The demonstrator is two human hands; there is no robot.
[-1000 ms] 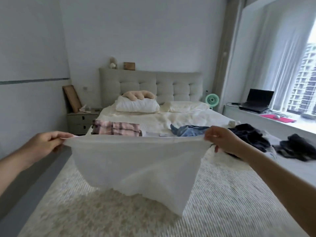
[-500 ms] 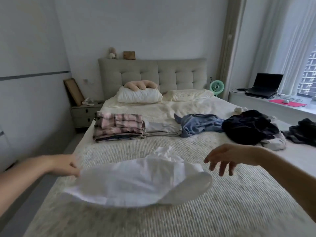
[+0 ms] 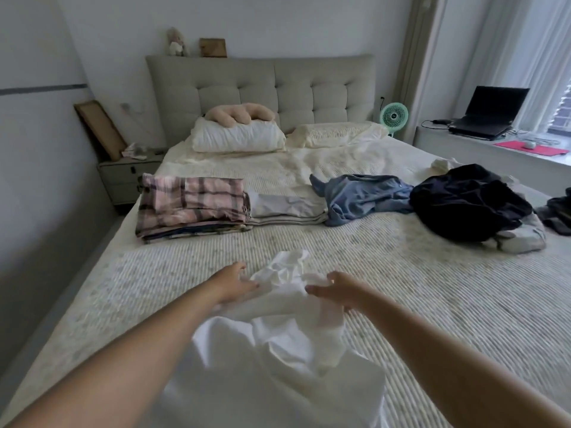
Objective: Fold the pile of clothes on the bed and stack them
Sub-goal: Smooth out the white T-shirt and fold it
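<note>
Head view shows me the white garment (image 3: pixel 278 329) lying rumpled on the bed (image 3: pixel 432 304) directly ahead, its far end bunched between my two hands. My left hand (image 3: pixel 233 284) rests at the bunched cloth with fingers (image 3: pixel 239 268) spread and fairly straight; blur keeps me from saying whether they pinch anything. My right hand (image 3: pixel 332 287) reaches in with fingers (image 3: pixel 313 289) apart, touching or just above the fabric.

I judge the cloth thin, light and limp: it will slump and crease, so I would take it by the hem corners or a seam and pull it taut. Beyond lie a folded plaid stack (image 3: pixel 191 208), folded pale pieces (image 3: pixel 287 206), a blue garment (image 3: pixel 364 199) and a dark heap (image 3: pixel 469 205). I can read no labels or writing anywhere.
</note>
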